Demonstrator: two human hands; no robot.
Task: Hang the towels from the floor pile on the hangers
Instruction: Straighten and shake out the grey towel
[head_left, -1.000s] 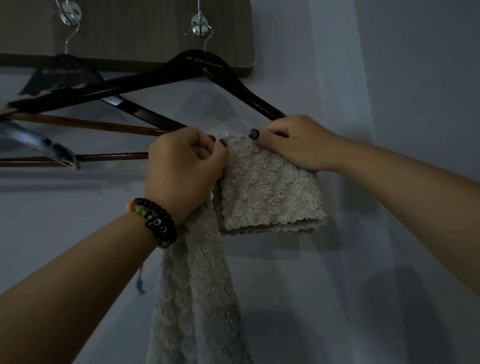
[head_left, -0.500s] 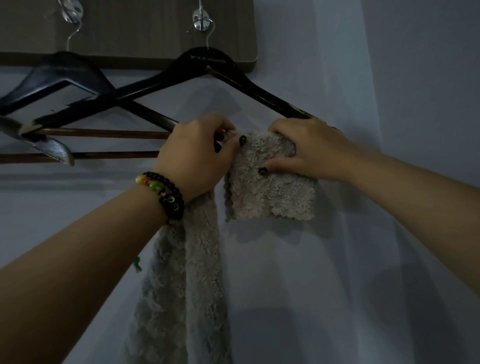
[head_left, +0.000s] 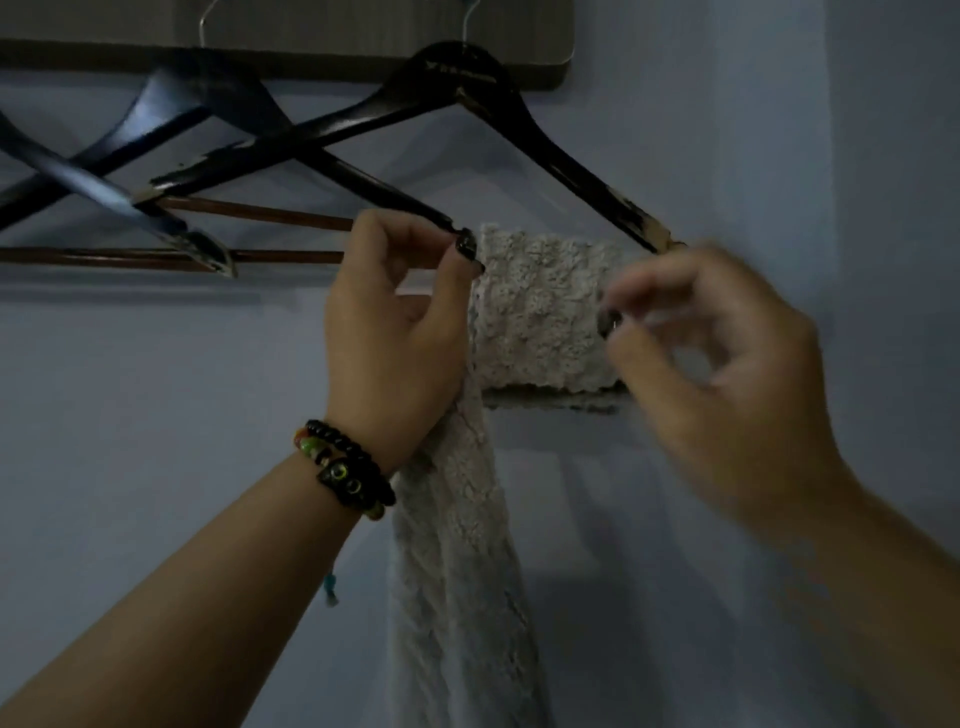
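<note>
A beige fluffy towel (head_left: 540, 312) is draped over the bottom bar of the right-hand black hanger (head_left: 545, 150). A short flap hangs in front, and a long tail drops down behind my left wrist. My left hand (head_left: 395, 322) is at the towel's upper left corner, thumb and forefinger pinching its edge by the bar. My right hand (head_left: 727, 374) is blurred and hovers in front of the towel's right edge. Its fingers are loosely curled and hold nothing.
Two more black hangers (head_left: 171, 104) cross each other to the left, each with a brown bar (head_left: 260, 213). All hang on hooks from a wooden board (head_left: 363, 31) at the top. A pale blue wall (head_left: 779, 130) is behind.
My right hand has let go of the towel flap and drawn back to the right. My left hand has opened into a pinch at the towel's corner. The camera view has tilted lower.
</note>
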